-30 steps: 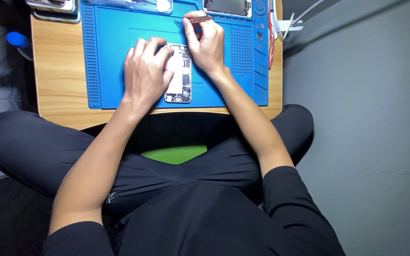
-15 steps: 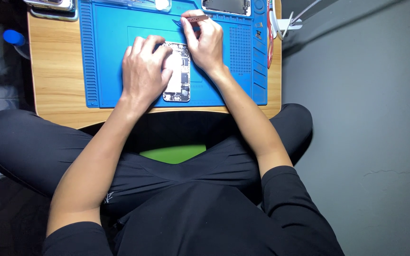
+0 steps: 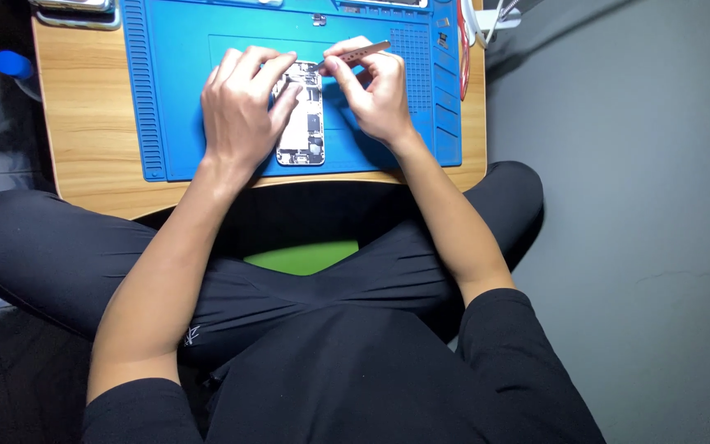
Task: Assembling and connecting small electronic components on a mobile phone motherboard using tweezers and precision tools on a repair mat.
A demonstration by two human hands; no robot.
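Opened smartphone with exposed grey-and-black internals (image 3: pixel 301 123) lies flat on the blue silicone repair mat (image 3: pixel 174 99), near the mat's front edge, its long axis running straight away from the person, bottom end nearest the body. Near side first: crossed legs in black trousers (image 3: pixel 59 255) and a green cushion (image 3: pixel 301 256) sit below the light wooden table (image 3: pixel 84 164). Left hand (image 3: pixel 240 111) rests palm-down on the phone's left half, fingers spread and curled over the upper left edge, pressing it in place, not gripping anything else. Right hand (image 3: pixel 375 94) sits just right of the phone's upper end, closed in a pinch on slim metal tweezers (image 3: pixel 355 54); the tweezer tip points left toward the phone's top portion, whether it touches a part is too small to tell. So the phone lies between the two hands, left hand on it, right hand beside it, working point at the far end. Further back, a small dark screw-like part (image 3: pixel 320 19) sits on the mat, metal trays (image 3: pixel 76 12) at the far left corner, a red cable (image 3: pixel 463 49) along the mat's right edge, a blue cap (image 3: pixel 11 63) off the table's left.
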